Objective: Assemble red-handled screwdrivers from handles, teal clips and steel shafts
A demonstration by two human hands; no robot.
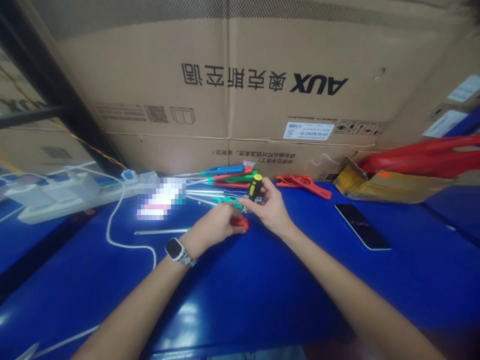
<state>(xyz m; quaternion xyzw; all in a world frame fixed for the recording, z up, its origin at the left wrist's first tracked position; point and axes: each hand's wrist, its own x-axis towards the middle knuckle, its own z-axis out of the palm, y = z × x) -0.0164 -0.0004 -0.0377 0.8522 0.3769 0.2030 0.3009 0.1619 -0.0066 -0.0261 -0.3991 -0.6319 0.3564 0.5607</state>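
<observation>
Head view. Two bare hands work near the centre of the frame, above a blue tabletop [300, 300]. The right hand [268, 204] grasps one black-and-yellow screwdriver [255, 187] between thumb and fingers, just right of centre. Its handle stands nearly upright, long axis leaning slightly rightward at the top; the capped end points up and the lower end down toward the left hand, where the blade cannot be made out. The left hand [221, 222], with one watch [173, 248] at its wrist, closes around one red-handled tool [242, 224]. This tool lies almost level across the frame: butt to the right, metal shaft to the left.

Behind the hands, one blue handle [228, 170], two red handles and one green handle can be counted in an overlapping pile; metal shafts extend leftward, too crowded to number. Right of centre lie red plastic pieces [317, 189], overlapping, number uncertain. One dark-screened phone [362, 227] lies diagonally at right, near one yellow box [397, 187]. One white power strip [86, 202] occupies the left; one printed carton [150, 65] fills the upper centre.
</observation>
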